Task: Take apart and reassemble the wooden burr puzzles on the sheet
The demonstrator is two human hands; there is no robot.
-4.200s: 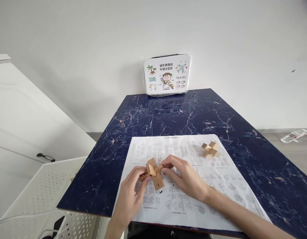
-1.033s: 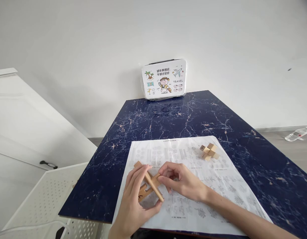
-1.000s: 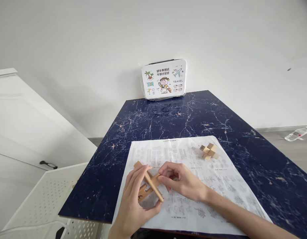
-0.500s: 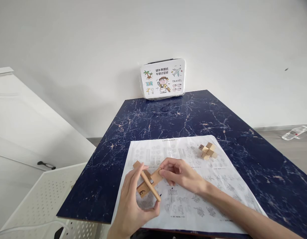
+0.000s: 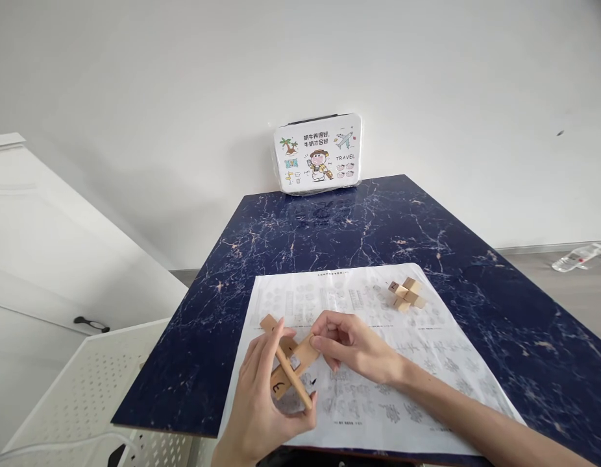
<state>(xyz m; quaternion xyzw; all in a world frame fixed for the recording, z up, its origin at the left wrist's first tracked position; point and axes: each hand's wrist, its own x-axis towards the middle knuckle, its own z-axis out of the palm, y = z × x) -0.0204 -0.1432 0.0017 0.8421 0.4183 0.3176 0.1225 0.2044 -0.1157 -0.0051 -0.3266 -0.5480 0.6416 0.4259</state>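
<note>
My left hand (image 5: 259, 395) is closed on a narrow wooden puzzle bar (image 5: 296, 381), thumb at its near end and fingers along its far side. Crossing beneath that bar is a flat wooden puzzle piece (image 5: 308, 353) marked with a 3. My right hand (image 5: 352, 344) pinches the upper right end of this flat piece between thumb and fingers. Another wooden piece (image 5: 268, 322) pokes out past my left fingers, and how it joins the others is partly hidden. All are held over a printed diagram sheet (image 5: 378, 438).
An assembled wooden cross-shaped puzzle (image 5: 406, 295) sits on the sheet's upper right. A white illustrated case (image 5: 318, 155) leans against the wall at the back of the blue marbled table (image 5: 330, 240). To the left stands a white perforated surface (image 5: 76, 395).
The flat piece marked 3 has shifted and turned slightly against the narrow bar, and the gap between them looks different. My left thumb has moved a little; my right hand keeps its pinch.
</note>
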